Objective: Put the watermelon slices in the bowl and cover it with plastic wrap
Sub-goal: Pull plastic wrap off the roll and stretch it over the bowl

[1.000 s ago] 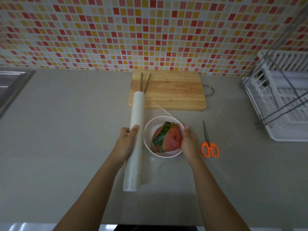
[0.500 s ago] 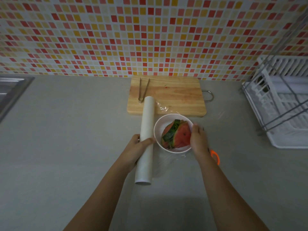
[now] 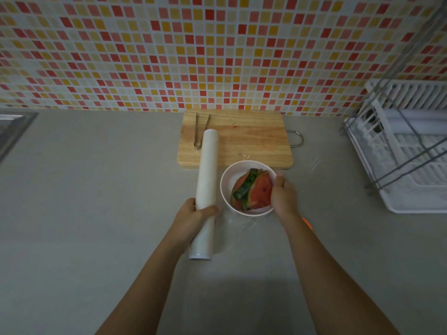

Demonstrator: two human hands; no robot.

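Since a second ago the plastic wrap roll (image 3: 207, 180) has shifted right, now just beside the bowl (image 3: 222, 189). The right hand (image 3: 283, 197) has slid further over the bowl's right rim, and the scissors (image 3: 306, 222) are nearly hidden, only an orange sliver showing by the right wrist.

Nearest, the left hand (image 3: 193, 215) grips the roll low down, fingers and thumb wrapped round it; the roll lies lengthwise away from the person. Crinkled clear film (image 3: 239, 222) sits on the grey surface (image 3: 96, 189) just in front of the bowl. The right hand cups the bowl's right side, thumb at the rim. Can't tell if film is pinched under it or already spans the top. The watermelon slices (image 3: 256, 191) are in the bowl, stacked and leaning, rinds up.

Further back is the cutting board (image 3: 242, 141), touching or just behind the bowl, with the tongs (image 3: 199, 131) on it beside the roll's far end. The dish rack (image 3: 411, 153) stands far right and a sink edge (image 3: 14, 124) far left.

Risks, as a judgement:
- Pulling the roll away could drag or tip the light bowl if the right hand's hold slips.
- Slack film may cling to itself and bunch.
- The roll's far end could knock the tongs.
- The scissors sit under the forearm, awkward to reach for cutting.
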